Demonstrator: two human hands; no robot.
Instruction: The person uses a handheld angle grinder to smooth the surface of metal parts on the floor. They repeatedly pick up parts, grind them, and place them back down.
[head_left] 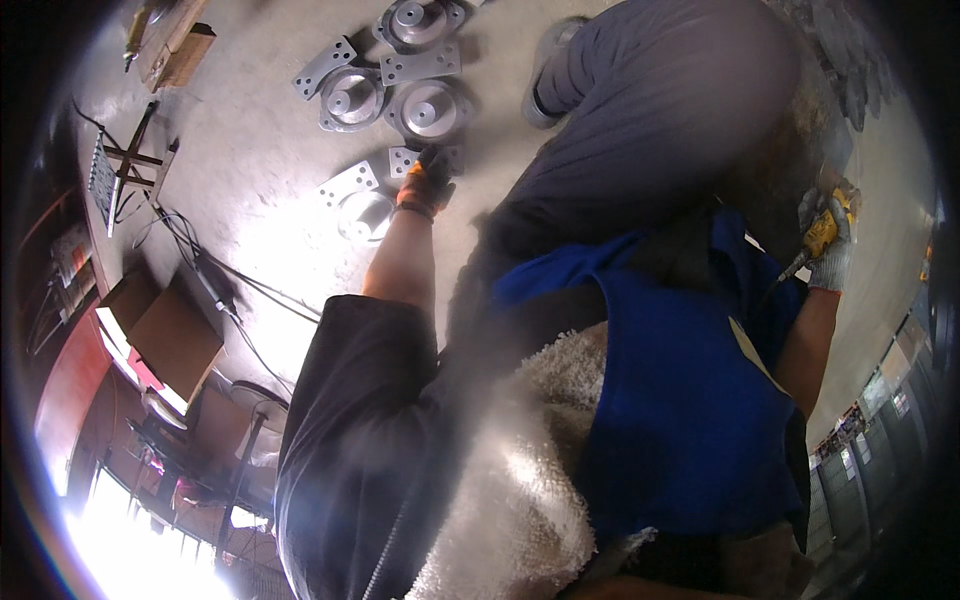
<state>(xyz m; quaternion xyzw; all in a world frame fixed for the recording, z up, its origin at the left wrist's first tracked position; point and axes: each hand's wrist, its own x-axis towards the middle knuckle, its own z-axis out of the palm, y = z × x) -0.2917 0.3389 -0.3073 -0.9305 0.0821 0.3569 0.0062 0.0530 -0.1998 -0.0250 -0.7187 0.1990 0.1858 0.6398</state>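
Note:
My left hand [427, 184], in an orange and dark glove, reaches down to a flat metal plate with holes [404, 161] on the floor. Its fingers close over the plate's middle and hide that part. Just beyond lies a round metal flange with a raised hub [429, 109]. A shiny round flange [366, 216] and another drilled plate [349, 184] lie left of this hand. Far to the right, beside my bent leg, my right hand [832, 262] in a pale glove is closed round a yellow power tool [822, 235] with a thin shaft.
More flanges [350, 99] and drilled plates [421, 64] lie farther up the floor. Cables [215, 280] run across the left side, near a small metal stand [130, 165]. A wooden block [182, 58] sits at upper left, and a brown cardboard box [175, 340] at lower left.

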